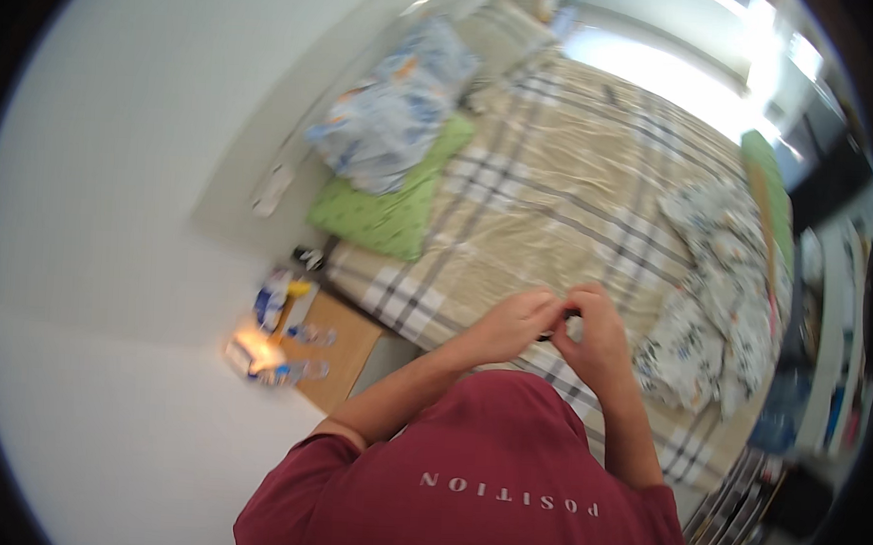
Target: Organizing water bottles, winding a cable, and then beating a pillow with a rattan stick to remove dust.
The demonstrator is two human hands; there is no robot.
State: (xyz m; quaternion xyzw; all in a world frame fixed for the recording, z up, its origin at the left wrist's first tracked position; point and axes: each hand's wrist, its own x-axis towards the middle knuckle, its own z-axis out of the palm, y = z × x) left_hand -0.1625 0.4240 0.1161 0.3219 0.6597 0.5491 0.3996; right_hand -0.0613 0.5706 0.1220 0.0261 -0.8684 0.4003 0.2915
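Above the near edge of a bed, both hands meet in front of the chest. My left hand (513,325) has its fingers closed together at the right hand's fingertips. Thumb and fingers of my right hand (599,336) curl into a pinch. Between them shows a small black object (572,314), mostly covered by the fingers and too blurred to name. Below the hands lies a beige plaid bedsheet (555,241).
A green pillow (380,219) and a patterned blue-white cloth (400,110) lie at the bed's left. Crumpled floral fabric (720,307) lies right. Plastic bottles (313,334) and a lit lamp (258,349) stand on a wooden nightstand (330,370) beside the wall.
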